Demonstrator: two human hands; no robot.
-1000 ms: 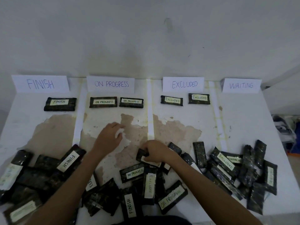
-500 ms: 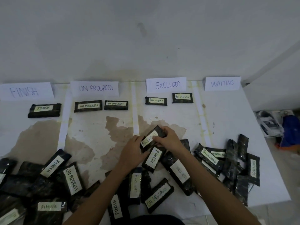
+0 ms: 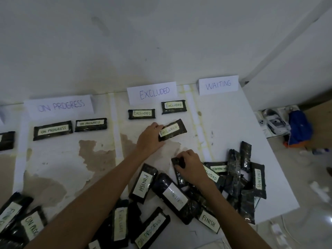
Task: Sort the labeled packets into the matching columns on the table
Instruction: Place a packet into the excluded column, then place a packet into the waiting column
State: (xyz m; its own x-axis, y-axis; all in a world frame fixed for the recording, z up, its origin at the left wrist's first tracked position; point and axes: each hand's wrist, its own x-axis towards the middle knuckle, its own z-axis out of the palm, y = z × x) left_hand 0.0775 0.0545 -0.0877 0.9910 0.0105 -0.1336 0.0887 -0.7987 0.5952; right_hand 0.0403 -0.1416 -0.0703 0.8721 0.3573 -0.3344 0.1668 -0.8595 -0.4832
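Observation:
My left hand (image 3: 150,139) grips the left end of a black packet labeled EXCLUDED (image 3: 172,129), tilted, in the Excluded column below two EXCLUDED packets (image 3: 142,113) (image 3: 173,106). My right hand (image 3: 191,165) closes on the top end of a dark packet (image 3: 177,162) at the edge of the pile; its label is hidden. White signs read ON PROGRESS (image 3: 60,106), EXCLUDED (image 3: 152,92) and WAITING (image 3: 218,85). Two ON PROGRESS packets (image 3: 53,130) (image 3: 91,124) lie in their column. Loose FINISH (image 3: 143,183) and WAITING (image 3: 175,196) packets lie near my arms.
A heap of dark packets (image 3: 240,178) covers the near right of the white table (image 3: 242,126); more lie at the near left (image 3: 19,221). White tape strips (image 3: 192,112) split the columns. Beyond the table's right edge, a blue bag (image 3: 299,127) and clutter sit on the floor.
My left hand carried the EXCLUDED packet up and right into the Excluded column. My right hand let go of it and dropped back to the pile, closing on another packet. The view shifted right.

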